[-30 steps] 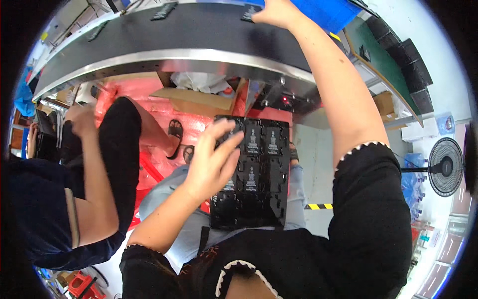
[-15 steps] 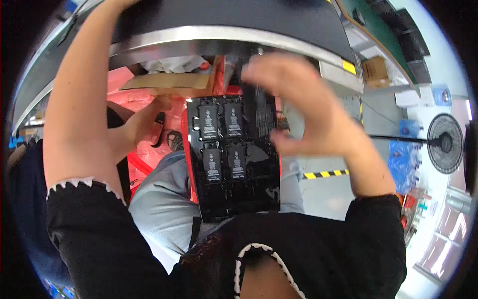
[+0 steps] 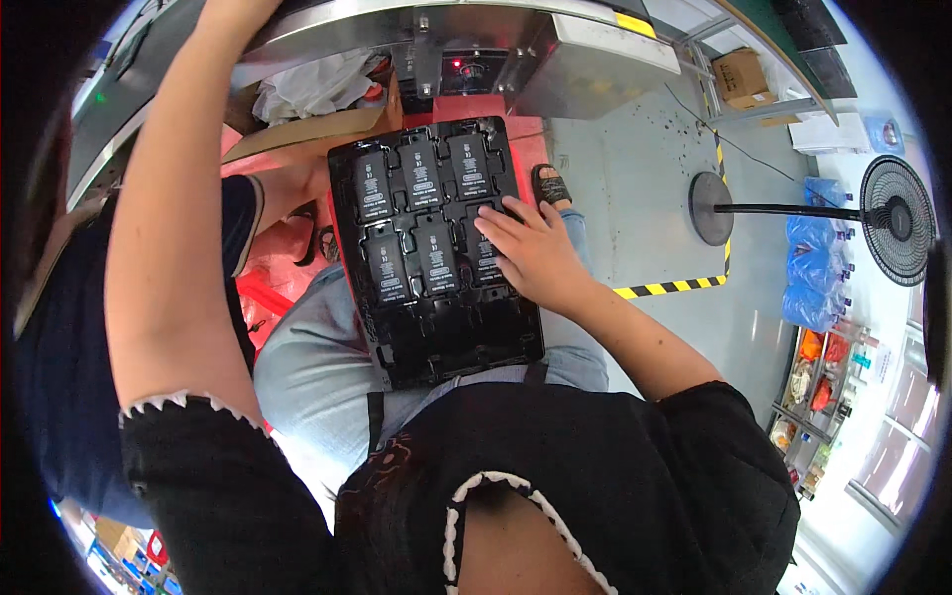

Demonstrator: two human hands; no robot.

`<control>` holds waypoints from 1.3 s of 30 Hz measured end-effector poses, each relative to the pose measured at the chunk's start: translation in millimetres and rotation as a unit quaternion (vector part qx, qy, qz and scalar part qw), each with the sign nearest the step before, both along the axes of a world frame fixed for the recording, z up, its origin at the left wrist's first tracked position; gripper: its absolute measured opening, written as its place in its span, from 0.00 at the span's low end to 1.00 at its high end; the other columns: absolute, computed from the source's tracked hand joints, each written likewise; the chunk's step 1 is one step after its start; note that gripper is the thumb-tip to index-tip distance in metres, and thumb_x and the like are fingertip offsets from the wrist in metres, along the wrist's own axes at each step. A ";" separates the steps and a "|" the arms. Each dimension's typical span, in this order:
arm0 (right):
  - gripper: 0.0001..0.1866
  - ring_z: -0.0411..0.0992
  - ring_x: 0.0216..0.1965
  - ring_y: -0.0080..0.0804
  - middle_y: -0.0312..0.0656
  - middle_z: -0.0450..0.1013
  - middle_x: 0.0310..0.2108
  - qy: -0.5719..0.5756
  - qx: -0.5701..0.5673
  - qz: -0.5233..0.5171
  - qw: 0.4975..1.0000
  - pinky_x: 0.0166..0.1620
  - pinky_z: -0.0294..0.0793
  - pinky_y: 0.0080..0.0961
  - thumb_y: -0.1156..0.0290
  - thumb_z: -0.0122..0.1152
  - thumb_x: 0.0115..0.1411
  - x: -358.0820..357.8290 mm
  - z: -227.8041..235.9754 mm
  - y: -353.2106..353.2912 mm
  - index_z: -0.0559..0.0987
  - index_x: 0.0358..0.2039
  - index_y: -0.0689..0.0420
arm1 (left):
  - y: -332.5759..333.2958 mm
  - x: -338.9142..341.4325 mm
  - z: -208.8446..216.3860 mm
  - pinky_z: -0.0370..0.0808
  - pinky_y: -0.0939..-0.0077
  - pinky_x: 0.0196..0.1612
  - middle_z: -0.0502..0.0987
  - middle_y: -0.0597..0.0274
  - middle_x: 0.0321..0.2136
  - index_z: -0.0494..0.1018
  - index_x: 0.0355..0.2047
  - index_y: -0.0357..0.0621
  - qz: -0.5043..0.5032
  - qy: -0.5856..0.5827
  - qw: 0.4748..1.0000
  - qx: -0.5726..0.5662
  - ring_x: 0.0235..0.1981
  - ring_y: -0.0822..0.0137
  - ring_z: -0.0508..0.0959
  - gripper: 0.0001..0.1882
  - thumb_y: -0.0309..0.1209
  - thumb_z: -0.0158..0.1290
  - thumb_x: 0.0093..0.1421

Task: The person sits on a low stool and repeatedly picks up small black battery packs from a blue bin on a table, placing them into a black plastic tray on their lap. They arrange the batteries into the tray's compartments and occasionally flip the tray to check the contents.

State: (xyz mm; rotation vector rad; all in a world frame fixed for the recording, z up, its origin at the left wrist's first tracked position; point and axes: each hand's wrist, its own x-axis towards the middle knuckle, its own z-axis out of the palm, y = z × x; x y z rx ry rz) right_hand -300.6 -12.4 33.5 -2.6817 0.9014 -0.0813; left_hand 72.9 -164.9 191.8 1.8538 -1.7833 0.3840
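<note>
A black plastic tray (image 3: pixel 426 349) with moulded pockets rests on my lap. Flat black batteries with pale print lie in its two far rows, three to a row, such as the middle one (image 3: pixel 433 253). My right hand (image 3: pixel 535 256) lies over the tray's right side, fingers stretched out and spread. Its fingertips touch the right-hand battery (image 3: pixel 484 264) of the nearer row and partly cover it. The tray's near pockets hold no batteries. Up at the top left, my left hand (image 3: pixel 241 8) reaches over the bench; the frame's edge cuts off its fingers.
A metal-edged bench (image 3: pixel 347 32) runs across the top. Beneath it stand a cardboard box (image 3: pixel 315 134) with white plastic bags and a grey metal box (image 3: pixel 595 69). A co-worker's leg is at the left. A standing fan (image 3: pixel 897 218) is at the right.
My right hand has come down from near the bench edge onto the tray. Batteries now show clearly in the right column, which was partly blurred before. The view has shifted.
</note>
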 end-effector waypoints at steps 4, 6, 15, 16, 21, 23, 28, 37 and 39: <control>0.27 0.58 0.64 0.48 0.40 0.62 0.63 -0.045 -0.047 -0.021 0.998 0.58 0.61 0.51 0.73 0.61 0.53 -7.5 -13.7 7.5 0.72 0.56 0.51 | 81.8 -71.5 -26.5 0.63 0.57 0.60 0.67 0.45 0.58 0.69 0.58 0.45 -0.064 -0.002 0.989 -0.133 0.57 0.46 0.68 0.32 0.44 0.60 0.55; 0.26 0.58 0.63 0.50 0.43 0.61 0.63 -0.097 -0.047 -0.027 0.994 0.57 0.62 0.51 0.73 0.61 0.52 -9.2 -12.1 14.5 0.73 0.54 0.51 | 161.3 -109.7 -32.4 0.61 0.53 0.60 0.69 0.43 0.53 0.67 0.58 0.39 -0.197 0.017 0.978 -0.061 0.56 0.46 0.68 0.46 0.58 0.61 0.47; 0.25 0.63 0.58 0.52 0.51 0.65 0.55 -0.166 -0.007 -0.049 0.985 0.58 0.63 0.46 0.74 0.63 0.52 -14.1 -5.1 31.0 0.73 0.53 0.54 | 347.7 -149.1 -178.6 0.50 0.41 0.66 0.64 0.54 0.58 0.61 0.61 0.41 -0.192 0.116 0.950 0.217 0.61 0.54 0.64 0.45 0.51 0.62 0.46; 0.25 0.63 0.58 0.52 0.51 0.65 0.56 -0.167 -0.007 -0.051 0.985 0.58 0.63 0.46 0.73 0.63 0.52 -14.1 -1.0 32.0 0.74 0.53 0.55 | 352.4 -148.7 -181.6 0.49 0.40 0.66 0.64 0.54 0.58 0.61 0.61 0.42 -0.183 0.106 0.951 0.226 0.61 0.54 0.63 0.45 0.51 0.62 0.47; 0.23 0.64 0.58 0.50 0.50 0.66 0.55 -0.199 0.016 -0.040 0.979 0.59 0.64 0.41 0.71 0.64 0.54 -10.9 49.1 -4.0 0.75 0.52 0.55 | 366.1 -155.1 -179.4 0.43 0.34 0.66 0.63 0.51 0.59 0.59 0.63 0.42 -0.170 0.111 0.946 0.252 0.64 0.51 0.60 0.45 0.51 0.61 0.49; 0.21 0.65 0.57 0.48 0.49 0.68 0.54 -0.248 -0.036 -0.017 0.968 0.59 0.65 0.39 0.70 0.64 0.55 4.7 80.8 -34.1 0.76 0.51 0.55 | 367.3 -156.7 -178.5 0.41 0.34 0.67 0.63 0.51 0.59 0.59 0.63 0.41 -0.157 0.103 0.949 0.255 0.65 0.52 0.59 0.45 0.53 0.60 0.50; 0.19 0.66 0.56 0.48 0.47 0.70 0.52 -0.351 -0.156 0.030 0.923 0.58 0.66 0.37 0.67 0.64 0.55 86.7 174.2 -113.0 0.78 0.47 0.57 | 366.2 -162.0 -195.0 0.43 0.36 0.67 0.62 0.52 0.59 0.66 0.58 0.44 -0.121 0.110 0.963 0.213 0.65 0.51 0.58 0.28 0.39 0.55 0.58; 0.49 0.49 0.69 0.56 0.59 0.50 0.68 -0.176 -0.165 -0.075 0.968 0.67 0.55 0.40 0.53 0.64 0.41 273.1 173.7 -279.2 0.63 0.65 0.56 | 363.8 -154.7 -194.6 0.43 0.35 0.66 0.54 0.44 0.65 0.64 0.61 0.46 -0.120 0.167 0.947 0.247 0.68 0.45 0.51 0.31 0.38 0.55 0.58; 0.50 0.51 0.68 0.54 0.58 0.53 0.67 -0.097 -0.136 -0.061 0.984 0.67 0.55 0.39 0.53 0.65 0.39 291.4 174.1 -307.7 0.63 0.65 0.55 | 366.1 -154.2 -193.4 0.43 0.36 0.67 0.52 0.43 0.66 0.63 0.62 0.46 -0.121 0.160 0.945 0.259 0.69 0.45 0.50 0.30 0.40 0.53 0.60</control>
